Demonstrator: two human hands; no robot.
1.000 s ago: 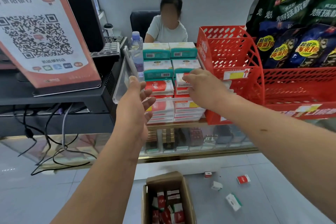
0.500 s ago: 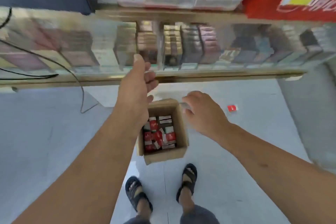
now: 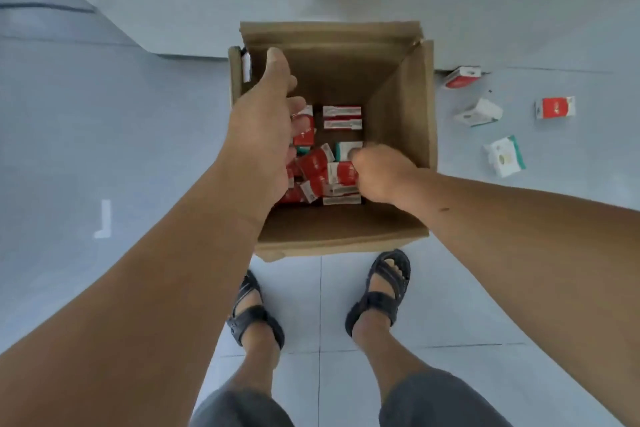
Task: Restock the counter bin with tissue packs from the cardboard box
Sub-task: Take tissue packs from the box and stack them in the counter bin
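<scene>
An open cardboard box stands on the floor straight below me. Red-and-white tissue packs lie jumbled at its bottom, with a few green-edged ones among them. My right hand is down inside the box, its fingers curled on a red-and-white pack at the right of the pile. Over the box's left side hovers my left hand, thumb stretched forward and fingers loosely bent above the packs, holding nothing. The counter bin is out of view.
Several loose packs lie on the floor to the right of the box: a red one, a white one, another red one and a green-edged one. My feet in black sandals stand just behind the box.
My view dropped from the counter to the floor. Both hands came down from the counter bin to the box, and the right hand went in among the packs.
</scene>
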